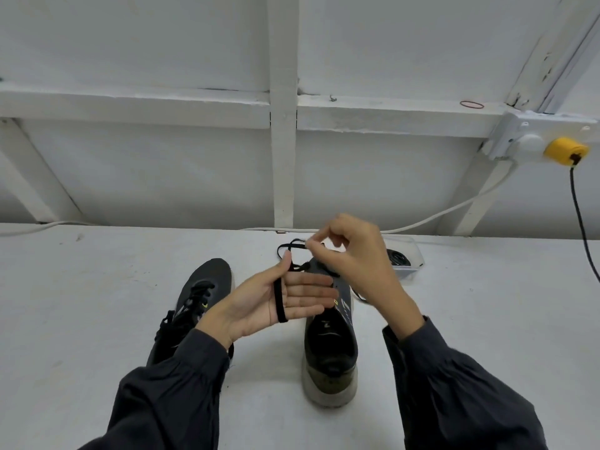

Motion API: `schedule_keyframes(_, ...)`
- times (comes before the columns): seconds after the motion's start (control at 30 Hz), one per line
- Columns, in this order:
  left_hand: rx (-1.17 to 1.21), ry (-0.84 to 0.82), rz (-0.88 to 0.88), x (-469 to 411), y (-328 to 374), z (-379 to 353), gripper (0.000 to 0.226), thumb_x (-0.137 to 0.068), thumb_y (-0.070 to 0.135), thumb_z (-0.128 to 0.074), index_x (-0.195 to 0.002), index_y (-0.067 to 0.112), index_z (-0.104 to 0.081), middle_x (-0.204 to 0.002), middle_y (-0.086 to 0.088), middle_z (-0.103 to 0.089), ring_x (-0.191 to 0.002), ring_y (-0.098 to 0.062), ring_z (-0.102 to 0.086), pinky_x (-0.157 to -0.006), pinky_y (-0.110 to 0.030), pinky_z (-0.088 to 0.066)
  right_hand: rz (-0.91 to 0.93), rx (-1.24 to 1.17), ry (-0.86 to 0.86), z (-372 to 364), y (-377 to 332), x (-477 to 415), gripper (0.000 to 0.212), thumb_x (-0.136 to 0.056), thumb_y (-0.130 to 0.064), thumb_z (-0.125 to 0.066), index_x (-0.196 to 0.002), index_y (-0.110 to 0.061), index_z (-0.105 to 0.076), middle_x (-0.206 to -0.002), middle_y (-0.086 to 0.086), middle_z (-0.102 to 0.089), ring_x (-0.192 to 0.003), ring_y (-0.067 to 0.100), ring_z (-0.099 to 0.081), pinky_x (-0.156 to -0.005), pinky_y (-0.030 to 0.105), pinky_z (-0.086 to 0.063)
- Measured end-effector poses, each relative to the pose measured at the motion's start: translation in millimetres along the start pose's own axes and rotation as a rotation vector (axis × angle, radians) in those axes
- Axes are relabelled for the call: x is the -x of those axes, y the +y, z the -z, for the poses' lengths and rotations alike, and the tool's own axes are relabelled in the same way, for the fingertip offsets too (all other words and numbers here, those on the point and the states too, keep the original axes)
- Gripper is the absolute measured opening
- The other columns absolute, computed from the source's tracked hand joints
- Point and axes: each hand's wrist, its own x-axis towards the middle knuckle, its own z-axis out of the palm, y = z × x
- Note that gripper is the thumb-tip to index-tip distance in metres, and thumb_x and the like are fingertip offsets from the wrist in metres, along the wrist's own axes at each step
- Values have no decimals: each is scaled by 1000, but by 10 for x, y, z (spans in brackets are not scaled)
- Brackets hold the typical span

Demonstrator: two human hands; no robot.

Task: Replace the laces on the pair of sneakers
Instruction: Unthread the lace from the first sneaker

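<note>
Two dark grey sneakers stand on the white table. The left sneaker (198,297) still carries black laces. The right sneaker (329,349) stands heel toward me, partly behind my hands. My left hand (282,300) is held flat, palm up, fingers straight, above the gap between the shoes. A black lace (280,300) is wrapped around its fingers. My right hand (350,254) hovers over the right sneaker's toe and pinches the same lace between thumb and forefinger. The lace runs in a loop between both hands.
A clear plastic container (406,258) with something black inside sits behind the right sneaker. A white cable (454,207) runs along the table's back edge to a wall socket (532,141) with a yellow plug (566,151). A black cord (581,222) hangs at right.
</note>
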Motion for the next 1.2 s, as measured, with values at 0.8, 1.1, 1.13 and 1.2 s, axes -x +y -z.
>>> schedule_keyframes(0.8, -398, -145, -103, 39, -125, -157, 34, -98, 31, -53, -113, 6, -70, -113, -20, -70, -104, -29, -69, -86, -28, -55, -16, -261, -697, 18, 304, -184, 8, -90, -6, -67, -95, -8, -73, -119, 6, -67, -114, 16, -60, -100, 40, -46)
schedule_keyframes(1.1, -455, -76, -326, 16, -56, -150, 22, -96, 25, -54, -105, 14, -70, -88, -7, -71, -80, -19, -68, -73, -26, -55, -133, -455, -403, -359, 407, 88, 39, -89, -3, -57, -79, -37, -72, -68, -13, -67, -65, -3, -60, -63, 11, -47)
schedule_keyframes(1.13, -468, -49, -358, 6, -32, -138, 22, -96, 24, -54, -106, 13, -70, -89, -8, -70, -81, -21, -67, -73, -28, -55, -138, -380, -389, -429, 434, 182, 49, -90, -1, -55, -74, -45, -69, -62, -12, -63, -60, -4, -58, -58, 10, -44)
schedule_keyframes(1.2, -497, 2, -409, -9, 30, -96, 22, -97, 25, -54, -109, 13, -69, -95, -10, -70, -87, -23, -67, -69, -32, -56, -164, -329, -423, -530, 449, 377, 49, -90, -7, -58, -78, -54, -68, -59, -7, -59, -55, 0, -54, -55, 17, -44)
